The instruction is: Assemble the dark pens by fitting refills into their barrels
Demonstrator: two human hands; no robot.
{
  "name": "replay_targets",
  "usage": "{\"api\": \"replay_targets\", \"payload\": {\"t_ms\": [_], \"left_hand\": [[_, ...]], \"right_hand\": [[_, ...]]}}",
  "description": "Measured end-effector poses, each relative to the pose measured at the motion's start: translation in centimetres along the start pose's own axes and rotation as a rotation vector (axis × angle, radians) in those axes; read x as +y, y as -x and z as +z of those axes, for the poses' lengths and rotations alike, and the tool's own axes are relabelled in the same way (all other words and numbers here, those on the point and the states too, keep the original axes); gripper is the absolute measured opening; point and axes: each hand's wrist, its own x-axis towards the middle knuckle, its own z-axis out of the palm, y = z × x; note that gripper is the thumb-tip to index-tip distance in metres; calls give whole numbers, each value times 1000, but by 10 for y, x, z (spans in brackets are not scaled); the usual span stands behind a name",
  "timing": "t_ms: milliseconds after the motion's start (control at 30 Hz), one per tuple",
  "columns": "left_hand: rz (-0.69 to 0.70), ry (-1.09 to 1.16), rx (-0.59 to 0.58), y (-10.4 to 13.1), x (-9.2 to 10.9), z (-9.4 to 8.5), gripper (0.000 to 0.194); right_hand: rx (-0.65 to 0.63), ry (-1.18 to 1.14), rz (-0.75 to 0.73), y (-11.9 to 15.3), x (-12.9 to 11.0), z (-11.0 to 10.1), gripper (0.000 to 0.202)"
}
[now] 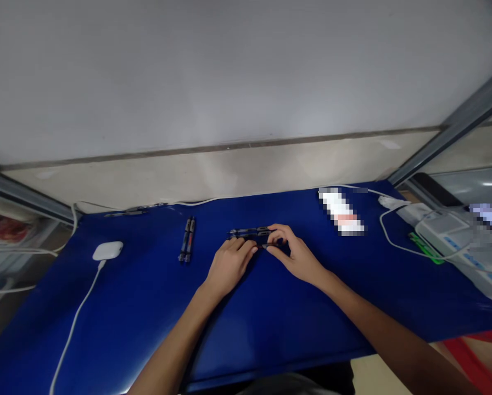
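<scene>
Near the middle of the blue table [246,329], dark pens [250,231] lie side by side, pointing left to right. My left hand [229,264] is closed at their near side, its fingertips on a thin dark pen [263,246]. The fingers of my right hand [293,255] pinch the right end of that same pen. The fingers partly hide it, along with parts of the pens behind. Further left, two dark pens [186,239] lie next to each other, pointing away from me.
A white case [107,250] with a white cable [78,312] sits at the left. Thin dark items [137,210] lie along the back edge. At the right are a blurred bright phone-like object [341,211], a green item [426,248] and a white device [452,230] with cables.
</scene>
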Motion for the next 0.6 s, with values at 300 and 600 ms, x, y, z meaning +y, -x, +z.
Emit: {"api": "replay_targets", "payload": {"t_ms": [300,600], "left_hand": [[-77,33,46,0,-1,-5,27],[-192,146,104,-1,-4,-11,25]], "right_hand": [[67,-147,42,-4,0,-6,34],[335,-327,157,-9,10,-27,24]]}}
